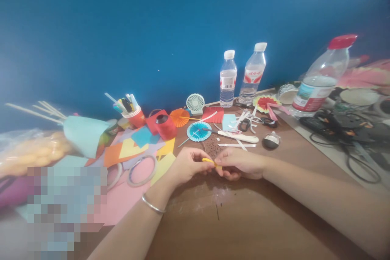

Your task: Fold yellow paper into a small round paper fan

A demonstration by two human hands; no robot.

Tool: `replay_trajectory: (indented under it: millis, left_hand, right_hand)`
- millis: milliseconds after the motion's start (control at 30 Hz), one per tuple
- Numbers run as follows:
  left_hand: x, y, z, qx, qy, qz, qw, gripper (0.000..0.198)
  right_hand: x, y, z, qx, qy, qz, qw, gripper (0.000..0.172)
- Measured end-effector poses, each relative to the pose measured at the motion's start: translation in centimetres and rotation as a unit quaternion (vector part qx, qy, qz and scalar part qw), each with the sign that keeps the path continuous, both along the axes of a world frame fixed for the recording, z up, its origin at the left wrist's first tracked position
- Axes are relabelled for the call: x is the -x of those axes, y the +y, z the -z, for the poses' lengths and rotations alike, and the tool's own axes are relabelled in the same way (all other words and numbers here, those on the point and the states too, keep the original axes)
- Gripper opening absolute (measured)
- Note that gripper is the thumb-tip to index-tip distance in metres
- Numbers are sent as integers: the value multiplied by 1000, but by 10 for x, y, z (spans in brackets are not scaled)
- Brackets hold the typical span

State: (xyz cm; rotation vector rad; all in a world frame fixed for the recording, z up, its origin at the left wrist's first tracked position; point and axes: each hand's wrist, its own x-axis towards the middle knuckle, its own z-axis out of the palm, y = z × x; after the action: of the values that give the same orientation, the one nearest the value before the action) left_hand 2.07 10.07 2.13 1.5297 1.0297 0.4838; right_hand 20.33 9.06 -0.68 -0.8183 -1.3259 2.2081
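The wall is deep blue, the bench brown. The paper strip is yellow, the bangle silver. One pleated paper fan is bright blue with a pale rim, the second pleated fan orange. The paper rosette goes from red centre to pale yellow edge. The large bottle has a red cap; the small bottles have white caps and red-and-white labels.

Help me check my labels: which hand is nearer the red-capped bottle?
The right hand. It is nearer the wearer than the red-capped bottle and off to its left; the left hand lies farther left still.
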Motion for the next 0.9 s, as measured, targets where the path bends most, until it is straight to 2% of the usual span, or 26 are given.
replay_trajectory:
  millis: [267, 500, 667, 767, 900]
  left_hand:
    - [0, 0, -1, 0, 5, -4, 1000, 17]
    - [0, 0, 0, -5, -11, -5, 1000, 16]
    - [-1, 1, 5, -5, -65, -37, 997, 21]
    - [-1, 2, 8, -26, -92, -60, 994, 25]
    - [1, 4, 9, -69, -72, -72, 992, 20]
  right_hand:
    - [1, 0, 4, 8, 3, 8, 1000, 23]
    - [1, 0, 4, 4, -12, 17, 1000, 27]
    - [6, -2, 0, -6, -9, 72, 997, 29]
    - [8, -4, -1, -14, 1, 95, 995, 30]
    - [7, -4, -1, -1, 24, 82, 996, 31]
